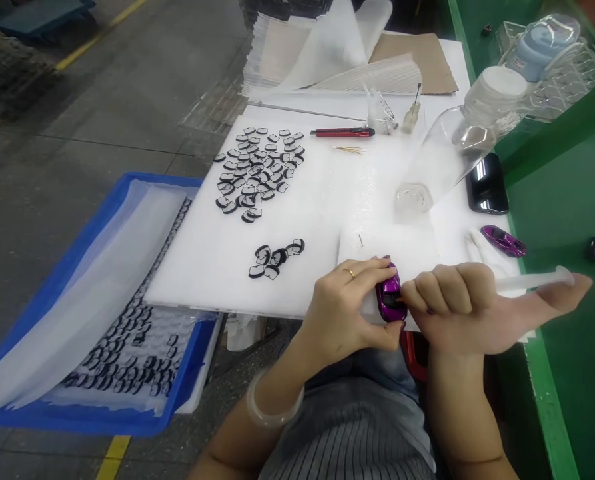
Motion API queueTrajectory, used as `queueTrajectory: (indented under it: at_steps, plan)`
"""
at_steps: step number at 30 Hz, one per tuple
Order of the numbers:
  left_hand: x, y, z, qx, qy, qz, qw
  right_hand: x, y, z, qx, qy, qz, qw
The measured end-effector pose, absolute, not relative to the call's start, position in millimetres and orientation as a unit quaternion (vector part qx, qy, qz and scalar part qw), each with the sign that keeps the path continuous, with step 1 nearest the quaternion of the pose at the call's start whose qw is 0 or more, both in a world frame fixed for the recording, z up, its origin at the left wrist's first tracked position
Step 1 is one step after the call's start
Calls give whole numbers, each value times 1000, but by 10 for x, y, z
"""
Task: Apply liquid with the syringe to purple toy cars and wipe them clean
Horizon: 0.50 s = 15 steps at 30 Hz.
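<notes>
Purple toy car (393,308) sat pinched in the left hand (344,313) by the tabletop (322,207) edge, right hand (452,303) curled round a syringe (527,281), decent open room beyond.

Grey floor with yellow lines (112,459) beside a green metal frame (552,407).

Head-worn view, facing forward and down, hands close below
</notes>
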<state>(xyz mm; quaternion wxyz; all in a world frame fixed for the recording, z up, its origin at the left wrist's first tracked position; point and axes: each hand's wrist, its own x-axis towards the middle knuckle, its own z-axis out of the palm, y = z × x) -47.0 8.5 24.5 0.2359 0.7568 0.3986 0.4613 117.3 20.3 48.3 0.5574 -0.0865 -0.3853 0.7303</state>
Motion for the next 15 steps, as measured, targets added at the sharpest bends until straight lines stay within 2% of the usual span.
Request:
queueTrajectory:
  at_steps: [15]
  plan:
    - [-472, 89, 226, 755, 394, 467, 239, 1236, 132, 388, -110, -424, 714, 547]
